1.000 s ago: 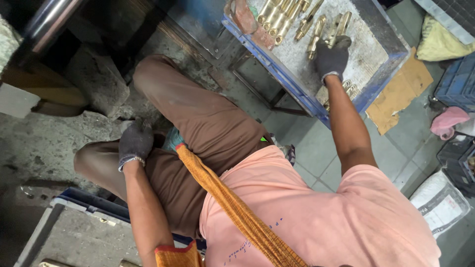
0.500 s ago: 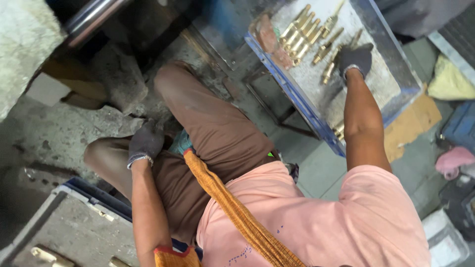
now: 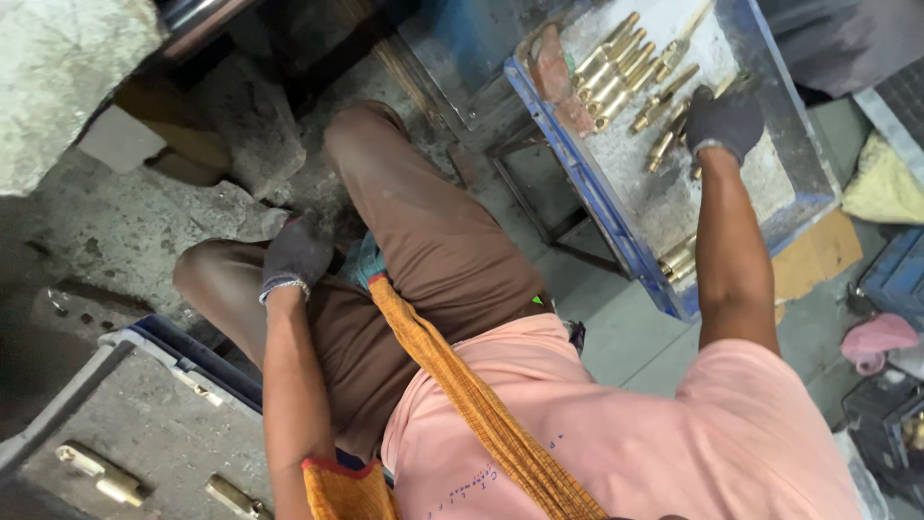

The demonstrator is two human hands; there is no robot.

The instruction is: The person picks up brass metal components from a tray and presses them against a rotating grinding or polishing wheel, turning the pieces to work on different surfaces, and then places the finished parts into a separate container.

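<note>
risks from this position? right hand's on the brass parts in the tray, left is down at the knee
1. The right hand reaches across the blue tray at full stretch; a sweep of the glove might roll the loose brass parts.
2. A few brass pieces lie close to the tray's near edge and could be nudged off onto the floor.
3. The left hand rests on the knee, so nothing steadies the tray if it tips.

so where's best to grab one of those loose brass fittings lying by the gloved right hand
Likely across its middle barrel, coming straight down from above. Each loose brass fitting lies flat on the blue-edged tray, long and slim, with open gaps on both sides beside the right hand, so fingers can pinch its sides.
</note>
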